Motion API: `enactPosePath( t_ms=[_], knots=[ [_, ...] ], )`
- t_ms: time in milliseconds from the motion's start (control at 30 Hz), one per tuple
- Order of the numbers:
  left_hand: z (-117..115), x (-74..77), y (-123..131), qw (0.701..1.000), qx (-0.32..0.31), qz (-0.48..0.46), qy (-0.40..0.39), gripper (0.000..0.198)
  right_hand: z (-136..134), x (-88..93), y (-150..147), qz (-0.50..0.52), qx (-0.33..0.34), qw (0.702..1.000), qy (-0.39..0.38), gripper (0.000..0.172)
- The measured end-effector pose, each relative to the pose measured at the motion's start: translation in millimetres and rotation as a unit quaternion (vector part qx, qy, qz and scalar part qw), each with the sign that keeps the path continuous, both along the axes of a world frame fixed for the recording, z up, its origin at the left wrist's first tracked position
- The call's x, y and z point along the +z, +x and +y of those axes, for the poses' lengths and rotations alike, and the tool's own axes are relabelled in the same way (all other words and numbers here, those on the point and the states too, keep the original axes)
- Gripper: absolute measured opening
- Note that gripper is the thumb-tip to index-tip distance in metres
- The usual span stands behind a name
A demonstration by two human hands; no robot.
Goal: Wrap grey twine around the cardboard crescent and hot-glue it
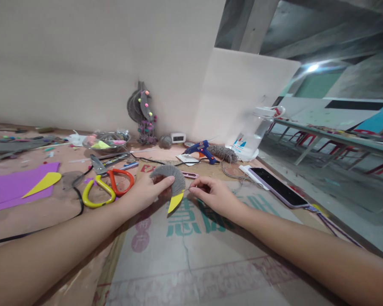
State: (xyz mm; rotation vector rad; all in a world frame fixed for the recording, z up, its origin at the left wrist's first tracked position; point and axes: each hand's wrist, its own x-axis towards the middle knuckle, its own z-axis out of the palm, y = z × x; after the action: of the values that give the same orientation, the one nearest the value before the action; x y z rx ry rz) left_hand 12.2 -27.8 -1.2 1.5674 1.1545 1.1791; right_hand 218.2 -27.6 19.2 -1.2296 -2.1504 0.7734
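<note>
A crescent shape (pixel 178 182) is wrapped in grey yarn over most of its length, and its lower tip is bare yellow. My left hand (pixel 148 189) grips it at the left side, thumb on the front face. Just to the right, my right hand (pixel 213 193) is closed in a pinch at the crescent's edge, on a thin grey yarn strand (pixel 187 190). Both hands are above a printed cardboard sheet (pixel 153 272). The fingers behind the crescent are hidden.
Scissors (pixel 98 197) with yellow and red handles lie left, near purple sheets (pixel 15 187) and a yellow cutout (pixel 46 182). Behind are a blue glue gun (pixel 202 149), a yarn bundle (pixel 223 154) and a small clock (pixel 178 137). A phone (pixel 277 185) and plastic jug (pixel 247 134) stand right.
</note>
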Motion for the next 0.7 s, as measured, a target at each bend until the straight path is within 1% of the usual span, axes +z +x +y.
enactPosePath(
  t_ms=[200,333,433,567,633,700],
  knots=[
    [-1.8,1.7,-0.3,1.000,-0.007,0.017,0.004,0.026,0.6,-0.5,0.4,-0.002,-0.004,1.000,0.013,0.019],
    [-3.4,3.7,-0.7,0.999,-0.007,0.035,0.002,0.028,1.9,-0.5,0.7,-0.008,-0.007,1.000,0.021,0.019],
    [-2.9,3.8,0.7,1.000,-0.010,0.016,-0.005,0.027,2.9,-0.4,1.5,-0.020,0.003,0.999,0.035,0.020],
    [-1.2,2.7,2.5,0.999,0.004,-0.030,-0.035,0.026,2.4,0.0,3.0,-0.012,0.022,0.996,0.090,0.024],
    [-0.7,1.9,2.5,0.998,0.003,-0.037,-0.040,0.026,1.5,0.0,4.0,0.000,0.008,0.995,0.097,0.031],
    [-0.5,1.2,2.3,0.999,0.004,-0.029,-0.041,0.027,0.5,-0.5,4.8,0.024,-0.021,0.995,0.090,0.031]
  ],
)
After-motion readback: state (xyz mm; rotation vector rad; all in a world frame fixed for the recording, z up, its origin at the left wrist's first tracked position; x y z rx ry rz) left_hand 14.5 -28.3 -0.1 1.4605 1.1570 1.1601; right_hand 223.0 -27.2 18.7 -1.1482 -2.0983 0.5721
